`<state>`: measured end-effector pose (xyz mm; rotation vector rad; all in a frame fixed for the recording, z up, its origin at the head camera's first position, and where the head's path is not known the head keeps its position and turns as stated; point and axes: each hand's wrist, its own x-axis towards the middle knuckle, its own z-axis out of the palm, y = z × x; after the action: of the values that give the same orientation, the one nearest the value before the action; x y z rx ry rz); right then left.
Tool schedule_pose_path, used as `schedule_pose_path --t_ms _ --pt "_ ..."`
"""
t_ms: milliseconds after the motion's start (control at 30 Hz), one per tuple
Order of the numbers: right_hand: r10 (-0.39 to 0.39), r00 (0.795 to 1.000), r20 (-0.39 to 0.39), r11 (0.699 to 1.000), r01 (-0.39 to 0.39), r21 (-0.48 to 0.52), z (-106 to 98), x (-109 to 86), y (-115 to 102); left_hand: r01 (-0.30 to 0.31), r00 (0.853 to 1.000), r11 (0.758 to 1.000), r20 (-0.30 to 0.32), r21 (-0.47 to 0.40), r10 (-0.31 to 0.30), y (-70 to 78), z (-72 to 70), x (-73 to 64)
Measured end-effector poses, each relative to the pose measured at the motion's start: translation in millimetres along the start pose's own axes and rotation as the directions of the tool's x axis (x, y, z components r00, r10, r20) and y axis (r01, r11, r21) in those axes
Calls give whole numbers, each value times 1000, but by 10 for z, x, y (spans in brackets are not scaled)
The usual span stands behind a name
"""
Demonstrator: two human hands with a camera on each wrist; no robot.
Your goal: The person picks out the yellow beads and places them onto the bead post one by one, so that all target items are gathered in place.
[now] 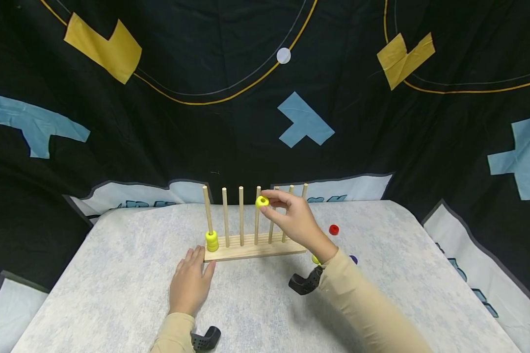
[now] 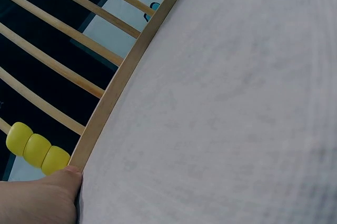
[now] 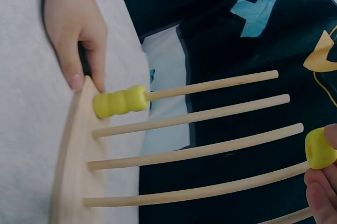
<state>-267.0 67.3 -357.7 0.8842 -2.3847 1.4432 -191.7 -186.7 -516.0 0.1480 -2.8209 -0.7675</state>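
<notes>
Tabletop [image 1: 115, 274], rack [image 1: 256, 250] crosswise, pegs [image 1: 241, 215] upright

The wrist views are dimmer and seemingly slightly soft.

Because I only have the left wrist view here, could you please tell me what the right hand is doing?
Observer: The right hand is pinching a yellow bead.
Operator: Thank you. What else lies to the right of the rack?
Observer: A red bead lies on the table.
Operator: And is there anything nearer the person on that side?
Observer: Yes, a dark bluish bead shows beside the right sleeve.
</notes>
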Motion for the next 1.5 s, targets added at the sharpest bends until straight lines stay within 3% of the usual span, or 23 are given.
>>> schedule_pose_path --t_ms 567,867,1033,1500 --pt "2 998 -62 1000 -1 15 -13 372 -118 -7 1000 1000 -19 0 7 -16 22 7" --pt "63 998 -21 998 -64 -12 30 536 -134 -14 999 1000 -41 -4 14 -19 28 0" --pt "94 996 1 995 -94 -16 82 635 -145 -5 1000 1000 -18 -6 5 -24 17 2" --pt "90 992 87 996 -92 12 312 786 -298 -2 1000 1000 -9 -6 2 -27 15 7"
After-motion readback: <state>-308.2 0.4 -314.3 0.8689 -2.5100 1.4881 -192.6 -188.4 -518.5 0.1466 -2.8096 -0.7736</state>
